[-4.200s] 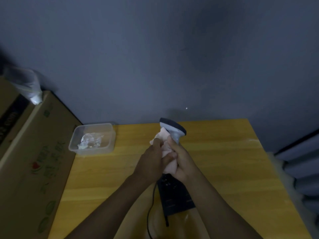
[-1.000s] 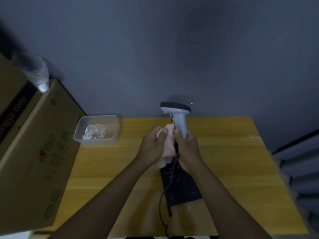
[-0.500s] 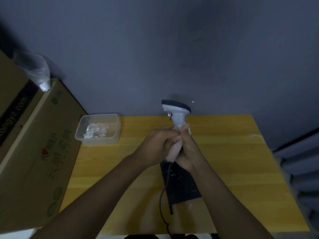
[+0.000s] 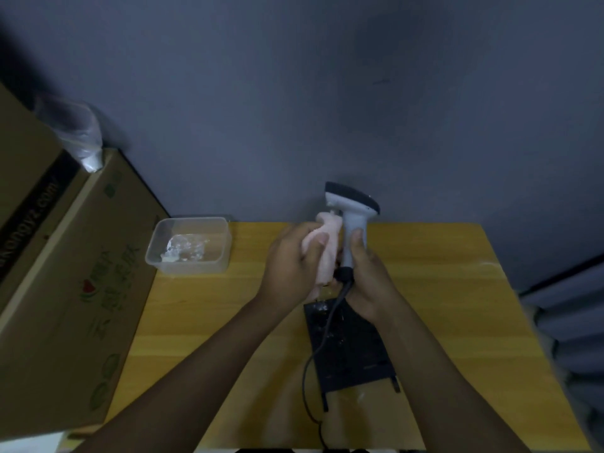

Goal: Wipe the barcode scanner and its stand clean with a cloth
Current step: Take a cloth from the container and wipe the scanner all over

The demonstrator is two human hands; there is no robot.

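Note:
A grey barcode scanner (image 4: pixel 353 210) with a dark head is held upright above the yellow table (image 4: pixel 441 289). My right hand (image 4: pixel 367 276) grips its handle low down. My left hand (image 4: pixel 292 259) holds a pale pink cloth (image 4: pixel 322 253) pressed against the left side of the handle, just under the head. The scanner's black cable (image 4: pixel 322 341) hangs from the handle's base down over a flat black stand (image 4: pixel 351 348) lying on the table below my hands.
A clear plastic tub (image 4: pixel 189 245) with something white inside sits at the table's back left. A large cardboard box (image 4: pixel 58 282) stands along the left, with a clear bag (image 4: pixel 78 135) on top. A dark wall rises behind the table.
The cloth has slid up the handle's left side toward the scanner head, and my left hand has opened away from the right. The scanner stays upright in my right hand.

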